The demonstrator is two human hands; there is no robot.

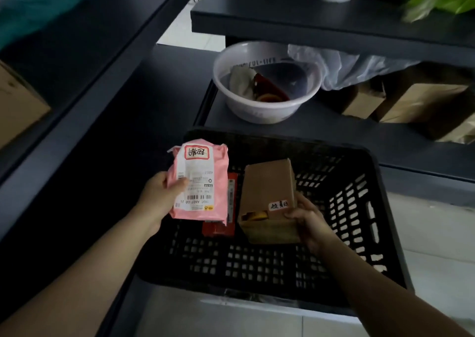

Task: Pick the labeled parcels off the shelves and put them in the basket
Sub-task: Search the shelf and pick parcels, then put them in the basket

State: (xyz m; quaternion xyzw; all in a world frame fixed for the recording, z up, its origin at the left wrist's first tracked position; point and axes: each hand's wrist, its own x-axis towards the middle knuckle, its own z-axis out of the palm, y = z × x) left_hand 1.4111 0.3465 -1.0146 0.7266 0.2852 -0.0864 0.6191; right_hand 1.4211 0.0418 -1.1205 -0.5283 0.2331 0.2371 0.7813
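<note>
The pink parcel (199,182) is held upright over the basket (359,208), long axis vertical, clasped in the left hand's (159,195) grip; the cardboard box (268,200), clasped by the right hand (308,221), is held lower inside.

Viewpoint: head-worn, one view only
Facing: forward and steeply down
Nearness: close above the black basket (359,208), shelves beyond
</note>
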